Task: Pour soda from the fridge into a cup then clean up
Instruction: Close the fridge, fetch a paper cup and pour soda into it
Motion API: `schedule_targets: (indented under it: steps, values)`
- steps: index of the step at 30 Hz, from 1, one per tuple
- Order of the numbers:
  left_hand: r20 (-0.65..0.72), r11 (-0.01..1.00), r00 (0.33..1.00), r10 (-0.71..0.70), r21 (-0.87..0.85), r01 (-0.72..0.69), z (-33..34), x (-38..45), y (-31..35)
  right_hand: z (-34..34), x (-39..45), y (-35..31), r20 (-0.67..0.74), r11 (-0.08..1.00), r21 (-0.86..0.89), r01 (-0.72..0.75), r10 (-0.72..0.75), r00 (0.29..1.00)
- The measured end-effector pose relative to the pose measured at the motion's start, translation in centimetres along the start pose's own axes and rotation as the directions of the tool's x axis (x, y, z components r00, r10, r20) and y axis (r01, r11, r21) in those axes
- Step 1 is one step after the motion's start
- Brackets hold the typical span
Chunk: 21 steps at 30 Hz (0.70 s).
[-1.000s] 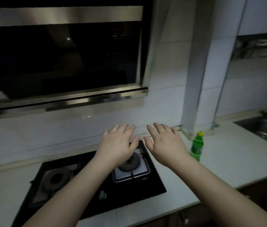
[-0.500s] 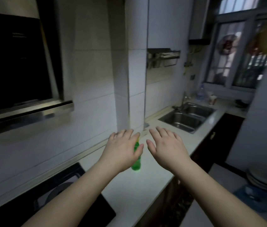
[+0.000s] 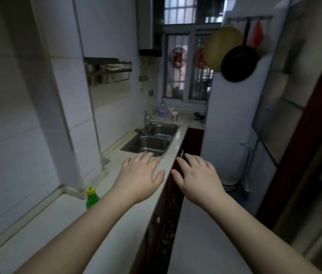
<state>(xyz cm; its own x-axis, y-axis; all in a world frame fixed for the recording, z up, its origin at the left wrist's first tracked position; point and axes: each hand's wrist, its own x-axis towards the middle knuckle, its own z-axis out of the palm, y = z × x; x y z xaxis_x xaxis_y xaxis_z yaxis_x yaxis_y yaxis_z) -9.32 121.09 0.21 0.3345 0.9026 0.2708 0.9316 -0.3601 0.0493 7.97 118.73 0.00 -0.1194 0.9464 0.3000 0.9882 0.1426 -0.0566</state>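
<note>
A: Two hands out front, nothing in either. Left hand (image 3: 139,177) flat, fingers spread, palm down above the counter (image 3: 73,224) edge. Right hand (image 3: 197,180) the same, out past the counter edge over the floor gap. Neither touches anything that I can see.

B: Soda?

A: Green bottle (image 3: 92,198) with a yellow cap stands upright on the counter, near the wall corner, just left of the left forearm. Could be the soda; label not readable, so I can't say for sure. If it is, it is not in the fridge, and it is capped.

B: Fridge in view?

A: Tall white appliance (image 3: 233,123) at the far end on the right, past the sink (image 3: 152,142). Probably the fridge. Its door side is not visible from here, so I cannot tell whether it is shut.

B: Cup?

A: Small pale cup-like thing (image 3: 174,116) on the far counter by the window, next to a clear plastic bottle (image 3: 162,109). Too small to tell whether it is a usable cup or holds anything.

B: Progress, then?

A: My reading: barely begun. No pour shows, no cup at hand, no spill or wet patch visible on the counter. Fetching the soda, fetching a cup, pouring, recapping, returning the bottle and wiping down all look to be ahead.
</note>
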Motion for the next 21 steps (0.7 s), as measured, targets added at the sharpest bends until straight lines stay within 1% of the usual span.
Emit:
schedule_targets:
  steps: [3, 8, 11, 16, 21]
  values:
    - [0.001, 0.998, 0.998, 0.065, -0.026, -0.065, 0.8, 3.6, 2.4, -0.1, 0.8, 3.6, 0.014, 0.998, -0.012, -0.061, 0.061, 0.998]
    - [-0.010, 0.987, 0.987, 0.158, -0.036, -0.158, 2.1, 9.8, 6.8, 0.0, 3.4, 10.2, 0.033, 0.981, -0.084, -0.177, 0.180, 0.983]
    - [-0.006, 0.985, 0.986, 0.167, -0.043, -0.167, 3.2, 13.7, 9.3, 0.1, 5.4, 14.2, 0.029, 0.981, -0.077, -0.180, 0.182, 0.983]
    - [0.004, 0.987, 0.987, 0.158, 0.003, -0.158, 4.7, 19.2, 12.8, 1.0, 8.6, 19.7, 0.015, 0.983, -0.055, -0.173, 0.174, 0.985]
    - [0.017, 0.989, 0.990, 0.143, 0.036, -0.144, 6.3, 23.4, 13.9, 2.1, 11.9, 23.3, 0.008, 0.980, -0.047, -0.194, 0.194, 0.981]
